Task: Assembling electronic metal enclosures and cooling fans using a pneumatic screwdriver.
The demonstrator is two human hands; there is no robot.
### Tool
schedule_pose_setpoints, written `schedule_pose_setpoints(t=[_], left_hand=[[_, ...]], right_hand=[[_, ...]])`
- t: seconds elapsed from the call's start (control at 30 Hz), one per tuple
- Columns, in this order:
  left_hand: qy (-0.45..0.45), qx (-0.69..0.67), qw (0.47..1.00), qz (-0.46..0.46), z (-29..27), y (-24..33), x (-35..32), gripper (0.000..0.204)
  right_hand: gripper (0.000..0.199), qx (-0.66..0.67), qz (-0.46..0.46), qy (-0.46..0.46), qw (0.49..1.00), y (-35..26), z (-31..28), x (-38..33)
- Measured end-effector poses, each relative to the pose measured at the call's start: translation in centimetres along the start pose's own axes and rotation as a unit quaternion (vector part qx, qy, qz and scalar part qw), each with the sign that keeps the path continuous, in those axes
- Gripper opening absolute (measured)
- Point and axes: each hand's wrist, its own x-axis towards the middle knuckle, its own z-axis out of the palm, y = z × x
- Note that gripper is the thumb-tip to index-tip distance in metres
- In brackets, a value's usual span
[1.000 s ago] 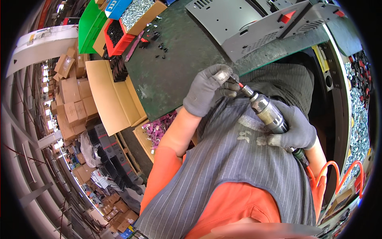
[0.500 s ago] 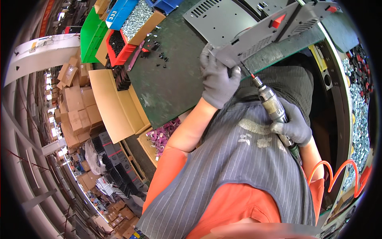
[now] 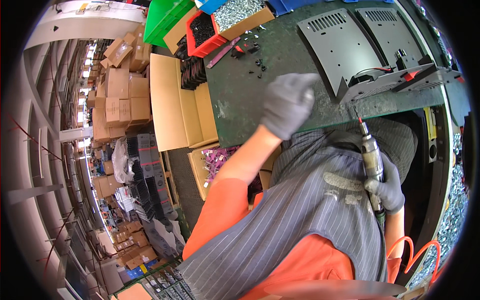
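Note:
My right hand (image 3: 389, 190), in a grey glove, is closed round a power screwdriver (image 3: 372, 160) held upright before my apron, its bit toward the bench edge. Just beyond that bit lie the grey sheet-metal panels (image 3: 334, 47), with slotted vents, bent-up near edges and red and black parts on them. My left hand (image 3: 289, 105), gloved too, hovers over the bench left of the panels, apart from them. Motion smears its fingers, so what they hold, if anything, cannot be made out. Small black pieces (image 3: 260, 65) lie scattered on the bench beyond it.
A red bin of black screws (image 3: 204, 30) and a carton of silvery screws (image 3: 237, 15) stand at the far left, beside a green bin (image 3: 167, 20). An open carton (image 3: 172, 105) sits left of the dark green bench (image 3: 235, 110). An orange coiled hose (image 3: 412, 250) hangs at right.
My left hand has let go of the panel's corner and moved away leftward. The tilted panel now rests lower on the bench. The screwdriver has turned more upright, and the whole view has shifted.

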Motion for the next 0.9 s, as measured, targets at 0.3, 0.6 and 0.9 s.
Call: schedule_pose_setpoints(t=[0.3, 0.6, 0.9], left_hand=[[-0.189, 0.188, 0.932, -0.246, -5.4, -8.6, 2.0, 0.025], [-0.29, 0.116, 0.924, -0.22, -5.1, -6.1, 2.9, 0.026], [-0.118, -0.866, 0.327, -0.359, 3.4, 6.3, -3.9, 0.018]], right_hand=[[0.085, 0.06, 0.046, -0.018, 0.997, 1.0, 0.0, 0.1], [0.087, 0.005, 0.023, -0.048, 0.999, -0.1, -1.2, -0.5], [0.089, -0.03, -0.023, -0.069, 0.997, -3.3, -1.1, -1.9]])
